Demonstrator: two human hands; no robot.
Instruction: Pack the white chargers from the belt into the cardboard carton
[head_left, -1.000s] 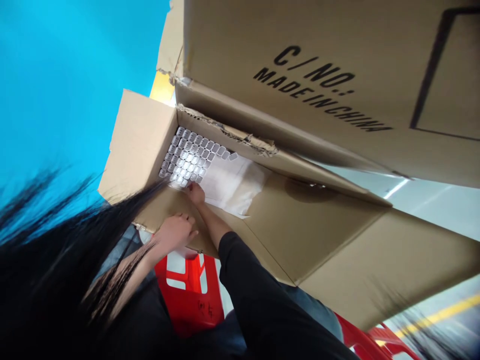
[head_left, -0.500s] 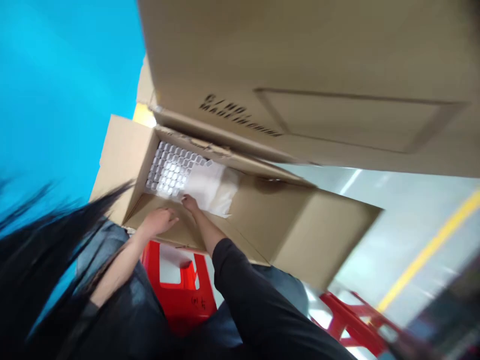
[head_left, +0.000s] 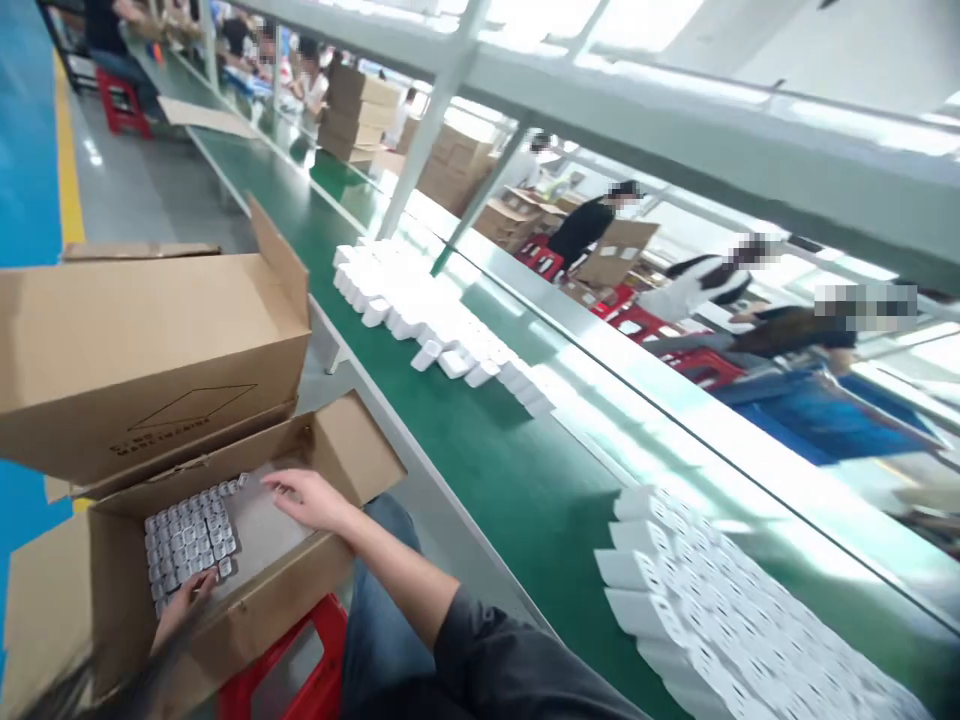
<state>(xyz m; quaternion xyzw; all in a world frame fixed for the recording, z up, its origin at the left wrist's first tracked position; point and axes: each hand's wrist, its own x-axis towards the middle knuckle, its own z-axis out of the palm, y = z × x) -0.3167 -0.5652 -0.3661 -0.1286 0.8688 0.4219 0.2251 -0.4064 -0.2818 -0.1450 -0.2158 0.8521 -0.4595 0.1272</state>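
Observation:
Inside an open cardboard box (head_left: 277,575), rows of small white square plastic pieces (head_left: 184,545) stand packed on the left side. My left hand (head_left: 187,600) is down in the box at the near edge of these rows, its fingers slightly apart beside a single piece (head_left: 225,567); hair hides part of the wrist. A pale sheet (head_left: 259,530) covers the right part of the contents. Over the box's right side hovers my right hand (head_left: 311,498), fingers stretched out and nothing visible in them.
A green conveyor belt (head_left: 450,450) runs along the right, carrying white pieces in a far group (head_left: 420,310) and a near group (head_left: 720,600). Another carton (head_left: 157,340) stands behind the box. A red stool (head_left: 322,640) is below. Co-workers sit beyond the belt.
The view has swung up and right, bringing the belt and co-workers into sight. My right hand has lifted off the pieces toward the box's right side; my left hand has moved onto their near edge.

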